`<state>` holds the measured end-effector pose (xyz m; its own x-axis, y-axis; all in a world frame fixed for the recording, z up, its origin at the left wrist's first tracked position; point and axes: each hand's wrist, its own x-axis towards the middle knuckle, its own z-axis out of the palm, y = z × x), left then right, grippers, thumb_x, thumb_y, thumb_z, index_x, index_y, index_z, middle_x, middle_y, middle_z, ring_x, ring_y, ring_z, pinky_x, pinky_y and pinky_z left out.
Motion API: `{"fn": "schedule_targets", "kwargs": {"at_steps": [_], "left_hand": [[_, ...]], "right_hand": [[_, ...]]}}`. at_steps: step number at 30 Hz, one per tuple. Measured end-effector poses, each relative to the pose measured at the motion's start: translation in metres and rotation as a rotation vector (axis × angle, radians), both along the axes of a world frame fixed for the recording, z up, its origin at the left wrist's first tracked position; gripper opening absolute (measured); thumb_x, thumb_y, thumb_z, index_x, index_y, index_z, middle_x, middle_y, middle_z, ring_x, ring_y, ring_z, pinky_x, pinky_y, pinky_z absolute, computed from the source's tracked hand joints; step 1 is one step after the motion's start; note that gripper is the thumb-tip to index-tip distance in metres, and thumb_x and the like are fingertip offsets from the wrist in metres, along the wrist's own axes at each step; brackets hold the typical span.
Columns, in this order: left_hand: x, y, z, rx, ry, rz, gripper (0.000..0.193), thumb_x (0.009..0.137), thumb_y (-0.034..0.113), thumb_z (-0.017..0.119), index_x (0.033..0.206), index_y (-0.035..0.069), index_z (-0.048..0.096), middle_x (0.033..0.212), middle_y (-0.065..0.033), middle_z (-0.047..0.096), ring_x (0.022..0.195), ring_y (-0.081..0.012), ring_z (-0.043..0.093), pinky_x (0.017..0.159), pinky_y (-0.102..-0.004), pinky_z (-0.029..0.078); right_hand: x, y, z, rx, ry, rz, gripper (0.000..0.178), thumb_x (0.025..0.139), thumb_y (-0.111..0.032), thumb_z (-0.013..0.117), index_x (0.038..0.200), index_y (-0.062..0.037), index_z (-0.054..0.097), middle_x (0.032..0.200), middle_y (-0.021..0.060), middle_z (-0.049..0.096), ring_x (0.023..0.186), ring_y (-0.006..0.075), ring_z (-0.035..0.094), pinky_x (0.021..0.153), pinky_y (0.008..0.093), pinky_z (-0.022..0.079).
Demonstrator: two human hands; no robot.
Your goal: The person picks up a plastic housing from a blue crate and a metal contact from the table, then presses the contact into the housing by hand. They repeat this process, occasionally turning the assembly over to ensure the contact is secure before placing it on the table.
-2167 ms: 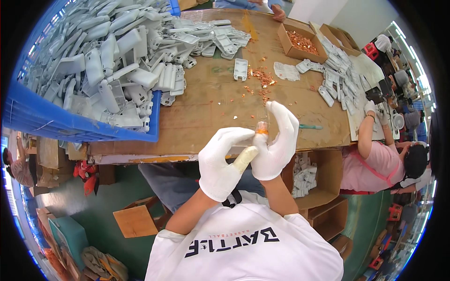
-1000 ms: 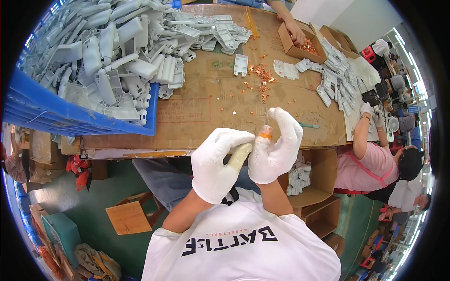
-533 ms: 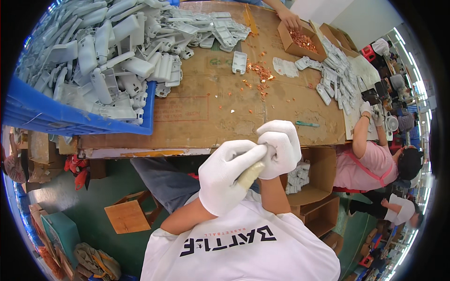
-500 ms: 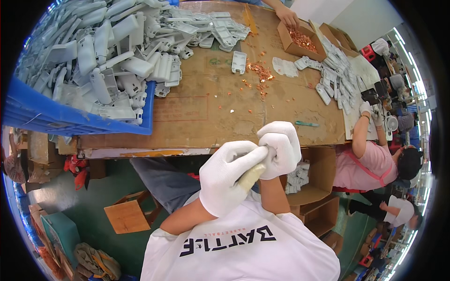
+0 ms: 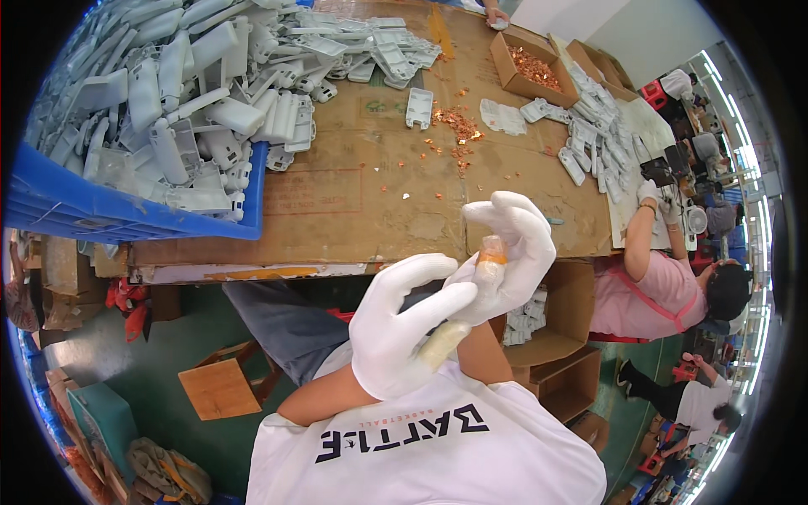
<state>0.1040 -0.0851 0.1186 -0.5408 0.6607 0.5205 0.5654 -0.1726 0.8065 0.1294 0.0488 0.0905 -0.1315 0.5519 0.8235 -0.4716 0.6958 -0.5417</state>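
Both my hands wear white knit gloves and are held up in front of my chest, just off the near table edge. My left hand is open, its fingers apart and bent toward the right hand; a yellowish covering is on its thumb. My right hand is open too, fingers raised and curved. Its thumb is wrapped in something pale with an orange band. The left fingertips are close to the base of the right thumb; whether they touch, I cannot tell. Nothing is held in either hand.
A blue crate heaped with grey plastic shells stands at left. One shell lies beside loose copper pieces. Beyond are a cardboard box of copper pieces, more shells and a co-worker's hand. Another person works at right.
My hands were pressed together with fingers closed; they have come apart and opened, showing the wrapped right thumb. The co-worker's hand has left the copper box, moving up and left.
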Motion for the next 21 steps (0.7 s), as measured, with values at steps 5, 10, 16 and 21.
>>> {"fn": "schedule_targets", "kwargs": {"at_steps": [5, 10, 16, 21], "left_hand": [[-0.003, -0.002, 0.004, 0.031, 0.146, 0.108, 0.046, 0.063, 0.005, 0.075, 0.108, 0.001, 0.067, 0.119, -0.0202, 0.057, 0.104, -0.0340, 0.059, 0.087, -0.0382, 0.050], [0.007, 0.010, 0.005, 0.019, 0.203, 0.096, 0.055, 0.060, 0.005, 0.075, 0.114, -0.001, 0.065, 0.120, -0.0209, 0.058, 0.105, -0.0353, 0.059, 0.088, -0.0392, 0.050], [0.006, 0.013, -0.008, 0.021, 0.174, 0.116, 0.052, 0.067, 0.000, 0.069, 0.119, -0.002, 0.063, 0.118, -0.0210, 0.061, 0.102, -0.0331, 0.062, 0.086, -0.0358, 0.051], [0.004, 0.012, -0.013, 0.002, 0.086, 0.183, 0.044, 0.076, 0.002, 0.069, 0.119, -0.003, 0.062, 0.117, -0.0197, 0.062, 0.100, -0.0317, 0.063, 0.084, -0.0345, 0.052]], "right_hand": [[0.005, -0.002, 0.002, 0.002, -0.106, 0.004, 0.054, 0.095, -0.037, 0.056, 0.125, 0.0067, 0.043, 0.117, 0.0210, 0.052, 0.090, 0.0240, 0.064, 0.078, 0.0334, 0.053], [0.005, -0.011, 0.007, -0.182, -0.168, -0.066, 0.045, 0.079, -0.006, 0.062, 0.120, 0.0061, 0.050, 0.114, 0.0151, 0.057, 0.090, 0.0219, 0.065, 0.078, 0.0323, 0.053], [0.003, -0.014, 0.004, -0.178, -0.231, -0.103, 0.043, 0.072, 0.004, 0.060, 0.115, 0.0026, 0.055, 0.111, 0.0128, 0.058, 0.090, 0.0215, 0.065, 0.076, 0.0301, 0.052], [0.002, -0.011, 0.003, -0.159, -0.308, -0.189, 0.028, 0.079, -0.009, 0.072, 0.104, -0.0033, 0.061, 0.092, 0.0093, 0.065, 0.079, 0.0195, 0.064, 0.068, 0.0319, 0.052]]}}
